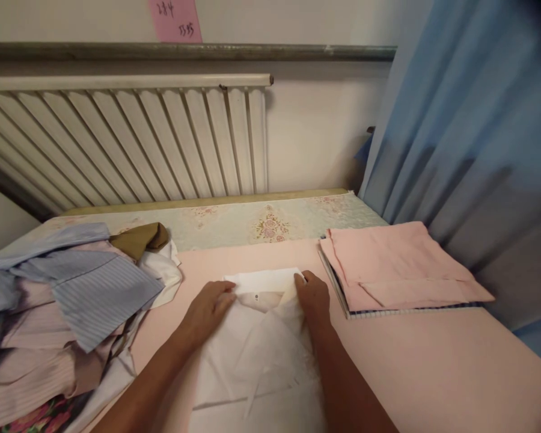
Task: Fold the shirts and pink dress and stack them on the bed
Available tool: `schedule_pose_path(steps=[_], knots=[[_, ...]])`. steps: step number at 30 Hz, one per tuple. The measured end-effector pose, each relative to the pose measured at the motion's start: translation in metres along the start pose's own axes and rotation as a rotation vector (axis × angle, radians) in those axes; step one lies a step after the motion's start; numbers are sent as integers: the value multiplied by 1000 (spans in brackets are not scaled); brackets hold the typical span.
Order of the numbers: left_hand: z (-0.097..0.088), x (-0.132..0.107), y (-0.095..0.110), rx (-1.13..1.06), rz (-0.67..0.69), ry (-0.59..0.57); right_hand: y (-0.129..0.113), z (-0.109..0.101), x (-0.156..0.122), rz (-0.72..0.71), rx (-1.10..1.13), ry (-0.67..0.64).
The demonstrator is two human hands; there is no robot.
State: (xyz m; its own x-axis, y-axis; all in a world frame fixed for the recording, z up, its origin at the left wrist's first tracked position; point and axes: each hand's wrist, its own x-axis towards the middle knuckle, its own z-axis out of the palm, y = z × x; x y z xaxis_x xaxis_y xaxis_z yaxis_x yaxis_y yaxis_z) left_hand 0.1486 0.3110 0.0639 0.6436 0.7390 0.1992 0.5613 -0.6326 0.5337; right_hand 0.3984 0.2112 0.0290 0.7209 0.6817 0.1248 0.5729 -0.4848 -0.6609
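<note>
A white shirt (256, 355) lies flat on the pink sheet (433, 361) in front of me, its collar (264, 281) pointing away. My left hand (210, 310) rests on the left side of the collar, fingers curled onto the fabric. My right hand (313, 297) presses on the collar's right end, fingers bent over its edge. A small button (256, 297) shows between the two hands. Both forearms reach in from the bottom edge.
A heap of unfolded shirts (58, 313), blue striped, pink striped and olive, lies at the left. A folded pink garment (397, 264) sits on a striped one at the right. Behind are a white radiator (130, 144), a blue curtain (469, 120) and a pink note (175, 21).
</note>
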Motion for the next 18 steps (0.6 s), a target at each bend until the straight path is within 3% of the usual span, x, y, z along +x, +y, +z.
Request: schedule_pose_path(steps=[3,5,12,18], knots=[[4,-8,13,86,187,-140,0,0,0,1,7,-5],[10,-7,17,167,218,-177,0,0,0,5,10,-1],[44,-1,15,419,227,-101,2,2,0,-10,19,15],[43,-8,32,444,192,47,1,1,-1,8,23,21]])
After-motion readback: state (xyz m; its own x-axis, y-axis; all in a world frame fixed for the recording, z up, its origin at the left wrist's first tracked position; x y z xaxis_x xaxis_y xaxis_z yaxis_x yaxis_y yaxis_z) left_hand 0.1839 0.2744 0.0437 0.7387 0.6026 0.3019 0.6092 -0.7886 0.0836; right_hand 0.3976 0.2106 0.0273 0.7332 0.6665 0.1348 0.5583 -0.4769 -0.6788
